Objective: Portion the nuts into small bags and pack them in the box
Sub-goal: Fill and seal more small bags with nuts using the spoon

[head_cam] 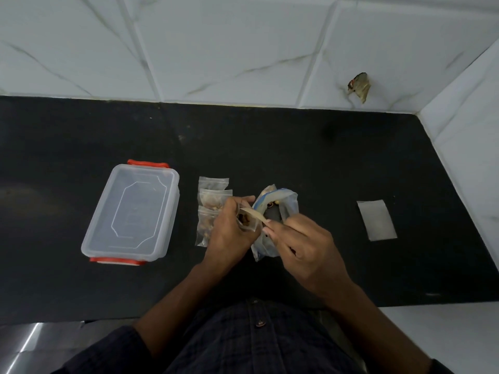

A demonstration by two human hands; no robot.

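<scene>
Head view looks down on a black bench (297, 147). Left hand (229, 230) has its grip curled round a small bag (247, 221) of nuts; right hand (302, 247) pinches that bag's open flap. Just behind them sits the large nut bag (280, 203). Three filled small bags (212, 195) lie beside the lidded box (132, 211), left. An empty bag (376, 220) lies well apart, right.

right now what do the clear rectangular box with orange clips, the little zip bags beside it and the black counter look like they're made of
Clear rectangular box with orange clips: looks like semi-clear frosted plastic, since the counter shows through its moulded lid. Little zip bags: thin glossy clear plastic film, wrinkled, brown nuts visible inside. Black counter: probably polished stone, dark with faint dull reflections, though laminate can't be ruled out.
</scene>
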